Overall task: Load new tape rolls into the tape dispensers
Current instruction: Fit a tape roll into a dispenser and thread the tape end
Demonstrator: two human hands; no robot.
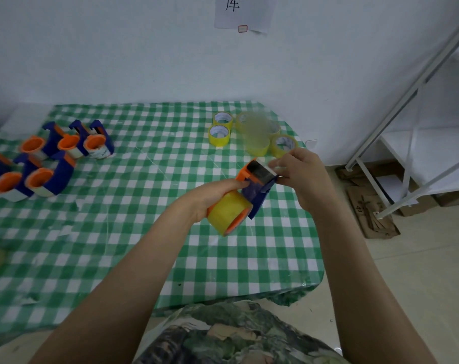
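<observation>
Blue-and-orange plastic tape dispenser (256,194) carrying a yellow tape roll (228,210), gripped by left hand (210,194); right hand (299,174) pinches its blade end.

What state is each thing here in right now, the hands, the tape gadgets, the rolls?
held dispenser: off the table, yellow roll loaded on it.
left hand: grips the held dispenser.
right hand: pinches the tape end at the cutter.
other dispensers: lying on the table, no yellow roll.
spare rolls: resting on the table, untouched.

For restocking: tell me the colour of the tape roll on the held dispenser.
Translucent yellow plastic tape roll, head view.
</observation>
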